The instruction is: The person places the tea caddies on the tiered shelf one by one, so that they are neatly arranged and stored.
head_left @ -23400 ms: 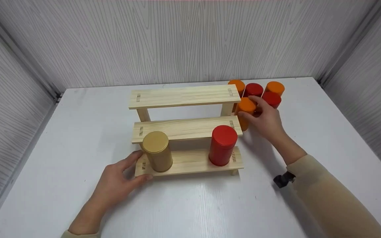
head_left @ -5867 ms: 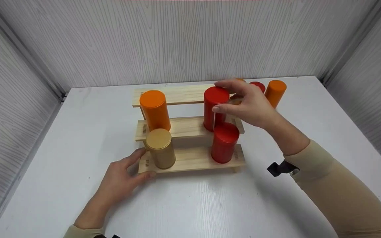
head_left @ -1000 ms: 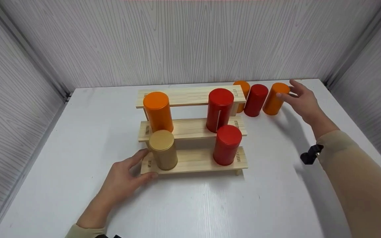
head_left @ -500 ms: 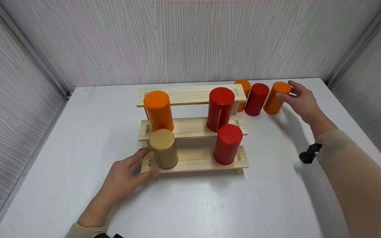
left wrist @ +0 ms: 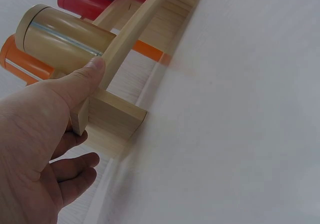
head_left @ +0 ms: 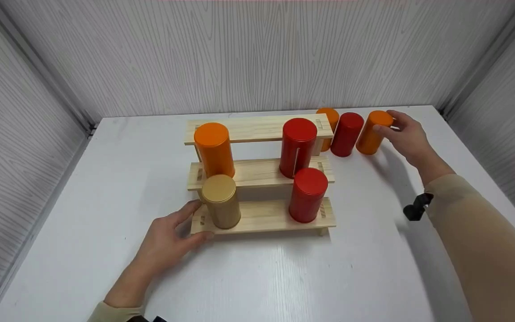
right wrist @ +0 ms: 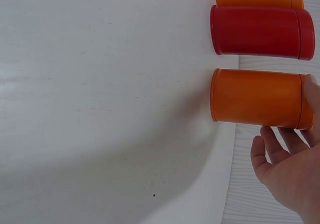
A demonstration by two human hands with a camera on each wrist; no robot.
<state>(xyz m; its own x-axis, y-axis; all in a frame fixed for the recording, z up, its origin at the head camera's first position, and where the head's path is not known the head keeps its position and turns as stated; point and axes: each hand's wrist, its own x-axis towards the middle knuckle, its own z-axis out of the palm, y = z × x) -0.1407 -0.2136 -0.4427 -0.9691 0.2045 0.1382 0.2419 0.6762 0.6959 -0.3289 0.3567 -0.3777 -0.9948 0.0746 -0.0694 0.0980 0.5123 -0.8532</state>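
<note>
My left hand [head_left: 164, 243] holds the left end of a wooden three-tier rack [head_left: 262, 217], thumb on the front edge of the lowest board. A gold canister [head_left: 221, 203] and a red canister [head_left: 307, 197] stand on that board. On the middle board are an orange canister [head_left: 215, 150] at left and another red canister [head_left: 297, 147] at right. At the back right, my right hand [head_left: 407, 136] pinches the lid of an upright orange canister [right wrist: 257, 98] on the table. The right wrist view shows the thumb on one side of that lid and fingers on the other.
Left of the pinched canister stands a red canister [head_left: 347, 135]. Beyond it, an orange canister [head_left: 329, 117] is partly hidden behind the rack's top board [head_left: 257, 129]. Wood-grained panels [head_left: 257, 53] enclose the white table [head_left: 257, 281] at the back and sides.
An orange and a red canister now stand on the middle board. My right hand has left that red canister, moved right and closed on the orange canister's lid. The left hand stays on the rack.
</note>
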